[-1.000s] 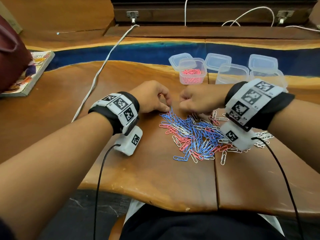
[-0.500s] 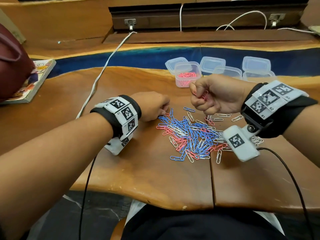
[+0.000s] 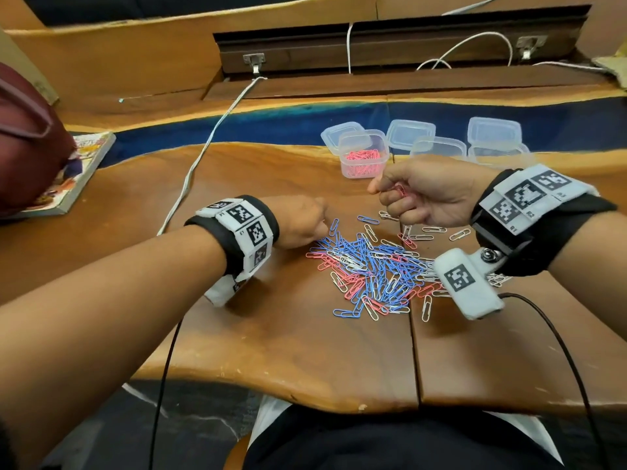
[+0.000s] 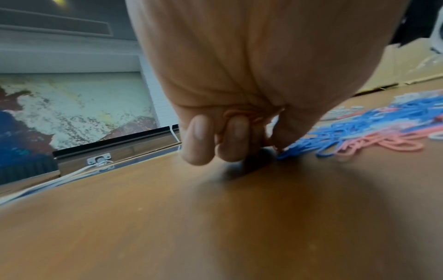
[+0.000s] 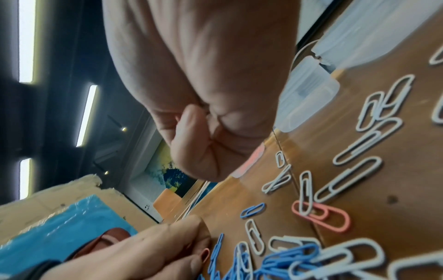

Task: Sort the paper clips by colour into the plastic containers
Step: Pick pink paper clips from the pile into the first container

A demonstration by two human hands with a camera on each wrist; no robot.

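Your right hand [image 3: 431,195], fingers curled round several pink paper clips [image 3: 400,191], hangs short of the clear plastic tub of pink clips [image 3: 363,154] beyond your fingertips; loosen early and they'll scatter.

Two hands in play: left hand [image 3: 298,225], right hand [image 3: 427,195]; three clear tubs: one with pink clips [image 3: 363,154], two more [image 3: 437,149] [image 3: 497,154]; three loose lids [image 3: 339,132] [image 3: 410,132] [image 3: 494,130]; clip pile [image 3: 376,266] too tangled to count; one book [image 3: 73,174]; one white cable [image 3: 203,154]
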